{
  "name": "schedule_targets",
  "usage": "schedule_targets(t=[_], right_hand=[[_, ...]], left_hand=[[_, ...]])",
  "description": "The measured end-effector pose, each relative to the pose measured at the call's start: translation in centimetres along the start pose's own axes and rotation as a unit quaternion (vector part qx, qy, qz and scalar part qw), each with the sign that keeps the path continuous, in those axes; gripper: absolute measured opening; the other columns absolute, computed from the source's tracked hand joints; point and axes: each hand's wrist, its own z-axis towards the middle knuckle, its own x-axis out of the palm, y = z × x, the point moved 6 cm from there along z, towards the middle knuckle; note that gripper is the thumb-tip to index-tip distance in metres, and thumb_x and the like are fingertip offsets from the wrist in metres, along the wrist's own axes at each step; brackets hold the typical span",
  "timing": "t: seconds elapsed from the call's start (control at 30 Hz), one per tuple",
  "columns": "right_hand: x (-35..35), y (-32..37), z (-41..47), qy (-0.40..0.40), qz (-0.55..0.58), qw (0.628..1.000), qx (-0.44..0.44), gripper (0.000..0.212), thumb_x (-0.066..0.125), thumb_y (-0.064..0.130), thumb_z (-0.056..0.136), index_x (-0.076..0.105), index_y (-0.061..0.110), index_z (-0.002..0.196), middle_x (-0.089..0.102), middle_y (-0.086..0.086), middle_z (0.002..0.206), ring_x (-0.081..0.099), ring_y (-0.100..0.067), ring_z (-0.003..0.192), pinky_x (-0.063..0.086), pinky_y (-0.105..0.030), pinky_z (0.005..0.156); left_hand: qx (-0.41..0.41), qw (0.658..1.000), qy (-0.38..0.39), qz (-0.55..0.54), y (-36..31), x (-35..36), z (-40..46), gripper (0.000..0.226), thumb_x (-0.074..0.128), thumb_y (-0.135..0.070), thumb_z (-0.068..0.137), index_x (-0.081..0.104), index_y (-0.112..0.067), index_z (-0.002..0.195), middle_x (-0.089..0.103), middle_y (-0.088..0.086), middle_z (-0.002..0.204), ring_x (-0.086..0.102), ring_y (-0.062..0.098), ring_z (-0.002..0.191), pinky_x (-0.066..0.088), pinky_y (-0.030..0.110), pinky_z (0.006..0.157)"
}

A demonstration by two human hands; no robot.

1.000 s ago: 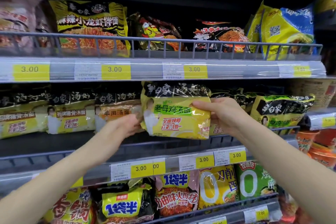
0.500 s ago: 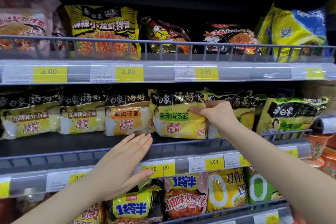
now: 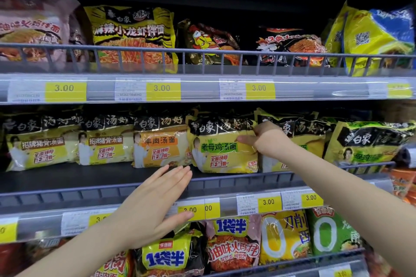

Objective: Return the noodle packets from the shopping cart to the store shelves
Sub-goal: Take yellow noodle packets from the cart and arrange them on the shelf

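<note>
**Packet seated on middle shelf, right hand on it**

Yellow noodle packet with green label stands upright on the middle shelf, in the row, between an orange-label packet on its left and more yellow packets on its right. Placement looks basically done for this one; release is left. Cart not in view, so remaining packets can't be told. Right hand reaches in from the right, thumb on the packet front, other fingers curled behind its right top edge, holding it. Left hand hovers near the shelf rail below, fingers straight and together, holding nothing, touching no packet.
</note>
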Motion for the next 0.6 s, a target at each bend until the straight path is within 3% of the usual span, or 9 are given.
schedule_targets(t=[0.07,0.1,0.2,0.3,0.43,0.5,0.6], right_hand=[[-0.2,1.0,0.2,0.015,-0.112,0.994,0.003,0.064,0.045,0.060,0.088,0.056,-0.003,0.093,0.060,-0.011,0.082,0.061,-0.028,0.098,0.040,-0.025,0.054],[-0.3,1.3,0.4,0.012,-0.139,0.990,0.005,0.060,0.046,0.059,0.088,0.054,0.000,0.086,0.052,-0.007,0.072,0.060,-0.027,0.091,0.037,-0.024,0.050],[-0.3,1.8,0.8,-0.019,-0.146,0.989,0.012,0.041,0.057,0.048,0.089,0.049,0.008,0.084,0.044,-0.005,0.065,0.052,-0.022,0.069,0.040,-0.025,0.053],[-0.2,2.2,0.7,-0.047,-0.149,0.988,0.012,0.034,0.059,0.038,0.090,0.058,0.004,0.093,0.041,-0.004,0.062,0.042,-0.018,0.051,0.033,-0.026,0.045],[-0.5,3.1,-0.1,-0.061,-0.201,0.978,-0.009,0.020,0.058,0.008,0.090,0.060,0.000,0.108,0.055,-0.006,0.077,0.046,-0.022,0.060,0.040,-0.031,0.059],[-0.5,3.3,-0.8,-0.065,-0.241,0.968,-0.014,0.028,0.055,-0.010,0.083,0.059,-0.002,0.109,0.064,-0.012,0.098,0.047,-0.026,0.070,0.041,-0.033,0.064],[-0.5,3.4,-1.4,-0.066,-0.270,0.960,-0.030,0.038,0.054,-0.016,0.080,0.055,-0.003,0.116,0.063,-0.014,0.111,0.056,-0.029,0.082,0.039,-0.032,0.066]], left_hand=[[-0.001,1.000,0.001,-0.001,0.0,0.0,0.0,0.069,0.022,-0.058,0.095,0.042,-0.009,0.139,0.044,0.003,0.143,0.039,0.018,0.132,0.018,0.031,0.107],[-0.002,1.000,0.002,-0.004,0.0,0.1,0.0,0.069,0.022,-0.058,0.095,0.042,-0.009,0.139,0.043,0.002,0.143,0.039,0.017,0.132,0.017,0.031,0.107],[-0.001,1.000,0.001,-0.005,0.0,0.1,0.0,0.069,0.022,-0.058,0.095,0.042,-0.010,0.139,0.044,0.002,0.143,0.040,0.017,0.132,0.017,0.031,0.107],[-0.004,1.000,0.001,-0.011,0.0,0.1,-0.1,0.069,0.024,-0.059,0.094,0.042,-0.010,0.139,0.043,0.001,0.143,0.038,0.016,0.132,0.017,0.031,0.107],[-0.007,1.000,0.002,-0.016,0.1,0.2,-0.1,0.068,0.024,-0.059,0.094,0.041,-0.010,0.140,0.043,0.001,0.144,0.037,0.016,0.133,0.017,0.031,0.108],[-0.007,1.000,0.005,-0.019,0.1,0.2,0.0,0.068,0.024,-0.059,0.094,0.041,-0.010,0.140,0.043,0.001,0.144,0.037,0.016,0.133,0.018,0.031,0.108],[-0.008,1.000,0.015,-0.015,0.1,0.1,0.0,0.068,0.025,-0.058,0.094,0.042,-0.010,0.139,0.044,0.002,0.143,0.039,0.016,0.132,0.019,0.030,0.108]])
